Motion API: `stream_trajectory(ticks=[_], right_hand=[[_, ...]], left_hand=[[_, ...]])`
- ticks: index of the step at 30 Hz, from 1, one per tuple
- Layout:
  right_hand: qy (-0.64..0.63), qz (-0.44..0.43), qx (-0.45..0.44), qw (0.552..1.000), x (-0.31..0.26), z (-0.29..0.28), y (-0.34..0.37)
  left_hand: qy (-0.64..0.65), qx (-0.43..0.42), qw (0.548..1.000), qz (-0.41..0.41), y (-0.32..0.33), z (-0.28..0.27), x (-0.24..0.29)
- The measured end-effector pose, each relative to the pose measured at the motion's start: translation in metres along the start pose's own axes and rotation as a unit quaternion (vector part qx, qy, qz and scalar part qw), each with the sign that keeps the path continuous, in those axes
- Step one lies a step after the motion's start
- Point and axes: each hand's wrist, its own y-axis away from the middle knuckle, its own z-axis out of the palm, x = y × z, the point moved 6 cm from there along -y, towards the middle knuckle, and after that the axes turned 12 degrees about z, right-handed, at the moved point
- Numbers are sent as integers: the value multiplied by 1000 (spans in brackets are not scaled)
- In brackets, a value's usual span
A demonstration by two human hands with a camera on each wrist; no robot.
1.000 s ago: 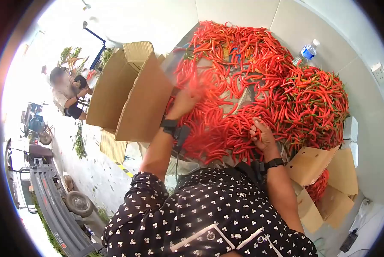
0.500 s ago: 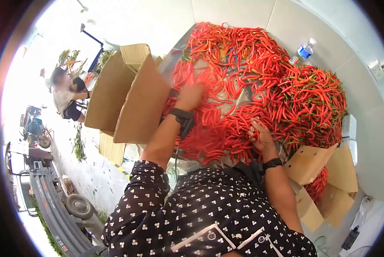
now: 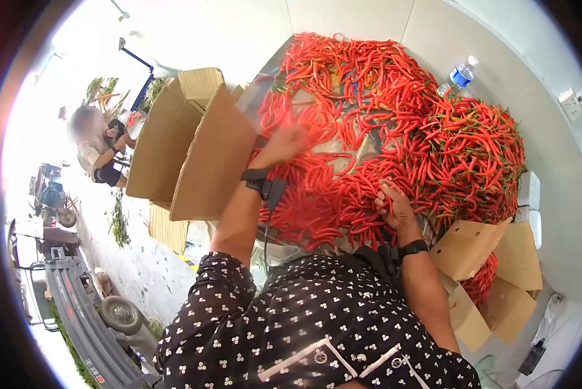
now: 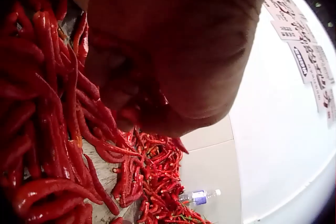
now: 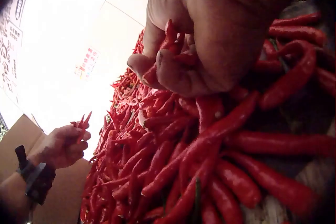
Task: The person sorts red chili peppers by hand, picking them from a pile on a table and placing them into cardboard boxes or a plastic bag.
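A wide heap of red chilies [image 3: 394, 78] covers the work surface. Over its left part is my left hand [image 3: 285, 144], blurred in the head view. The right wrist view shows that left hand [image 5: 64, 146] raised beside the heap, red chilies [image 5: 82, 123] sticking out of its curled fingers. My right hand [image 3: 394, 204] stays low at the heap's near side. Its thumb and fingers pinch a few red chilies [image 5: 169, 37], close over the loose ones. In the left wrist view, the shaded palm [image 4: 194, 66] hides most of what the left fingers grip.
A tall open cardboard box [image 3: 216, 155] stands left of the heap. At right, another open box [image 3: 514, 253] has chilies inside. A water bottle [image 3: 459, 76] stands behind the heap by the wall. A person [image 3: 93, 146] sits beyond the tall box.
My left hand shifted right over the heap, then back left. The right hand keeps nearly the same place and its pinch. The person in the background has moved their arms.
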Motion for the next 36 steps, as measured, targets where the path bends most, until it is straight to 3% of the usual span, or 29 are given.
stream_trajectory(ticks=[1,3,4,6,7,9,13,15,16,17,18,22,24,25,27,28,30,35,36], right_hand=[[2,-6,0,1000,0,0,1],[4,-12,0,1000,0,1,1],[7,-13,7,1000,-1,1,1],[11,-13,14,1000,0,0,1],[7,-13,12,1000,0,0,0],[3,-13,10,1000,0,0,0],[3,-13,9,1000,-1,1,1],[0,-13,7,1000,-1,0,1],[-7,-5,-1,1000,-2,1,1],[-13,4,-9,1000,-1,3,0],[-12,5,-10,1000,-1,5,-2],[-11,-7,-93,996,-7,28,-14],[-11,-10,-132,991,-6,43,-17],[-20,-23,-137,990,-6,49,-17],[-25,-32,-142,989,-7,59,-15],[-59,-17,-139,988,-8,62,-13],[-91,-1,-135,987,-8,63,-11],[-84,-19,-132,988,-8,66,3],[-85,-18,-132,987,-6,65,3]], left_hand=[[1,-2,1000,0,-2,1,-1],[-163,39,986,15,-7,-6,-1],[-163,39,986,15,-9,-5,-5],[-326,39,942,65,-13,-3,-1],[-326,39,942,65,-16,-1,0],[-401,-58,914,-3,-21,9,-7],[-432,-50,900,31,-22,16,-7],[-228,-10,974,-12,-19,15,-14],[-228,-10,974,-12,-17,16,0],[3,17,995,-100,-10,21,4],[234,45,954,-181,-2,32,8],[296,-17,935,-197,6,69,17],[177,-26,980,-84,6,94,48],[177,-20,980,-84,6,111,55],[75,16,997,18,0,134,77],[75,21,997,18,0,145,78],[-68,87,986,126,1,153,89],[-184,105,970,117,2,160,88],[-196,68,974,87,5,160,90]])
